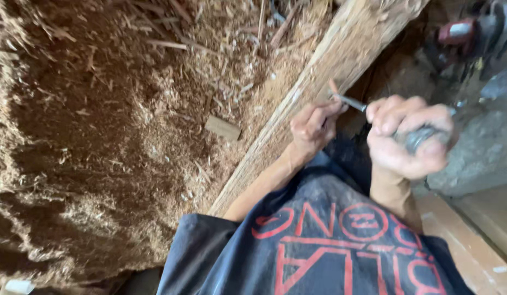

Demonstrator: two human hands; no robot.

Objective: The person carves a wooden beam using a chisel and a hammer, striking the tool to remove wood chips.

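the left hand [313, 128] sits against the edge of a long wooden beam [297, 104] that runs on a slant from the upper right down toward the middle of the view. its fingers are curled in, and the fingertips pinch the near end of a thin metal chisel [352, 102] close to where the tip meets the wood. the right hand [409, 136] is to the right of it, just beside it, closed in a tight fist around a dark, rounded grey object [420, 137]; most of that object is hidden inside the fist and blurred, so what it is cannot be told. the chisel lies between the two hands, with its pale blade pointing up and left at the beam. both forearms come up from a dark shirt with red print [319, 246] that fills the lower middle of the view. left of the beam the ground is thick with sawdust and wood shavings [100, 136], brown and pale, with long splinters scattered along the top. a small flat block of wood [222, 128] lies in the shavings, near the beam but not touching it. in the upper right corner a red and grey tool [461, 33] shows, blurred, well apart from the hands. a pale plank [466, 246] runs along the lower right.
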